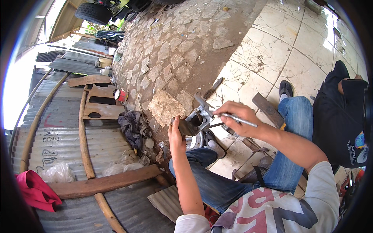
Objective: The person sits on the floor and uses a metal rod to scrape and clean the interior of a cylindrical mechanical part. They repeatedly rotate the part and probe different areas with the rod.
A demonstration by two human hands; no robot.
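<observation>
In my left hand [177, 136] is a dark metal block-like part [187, 127], its fingers closed round the near left side. A lighter grey face with a round opening shows on the part, toward my right hand. My right hand [237, 116] is closed round a grey metal rod [248, 123], whose end sticks out toward my wrist. Beyond those fingers, a thick grey metal piece [203, 103] lies across the top of the block. Whether it joins the rod is hidden by the hand. Both hands are above the floor, in front of my knees.
A flat stone [167, 107] and a brush [213, 88] lie beyond my hands. Wooden pieces [268, 110] rest on the tiles [268, 50]. Corrugated sheets [66, 139], a wooden plank [105, 181] and dark cloth [134, 129] are leftward. Another person in dark clothes [338, 120] is at right.
</observation>
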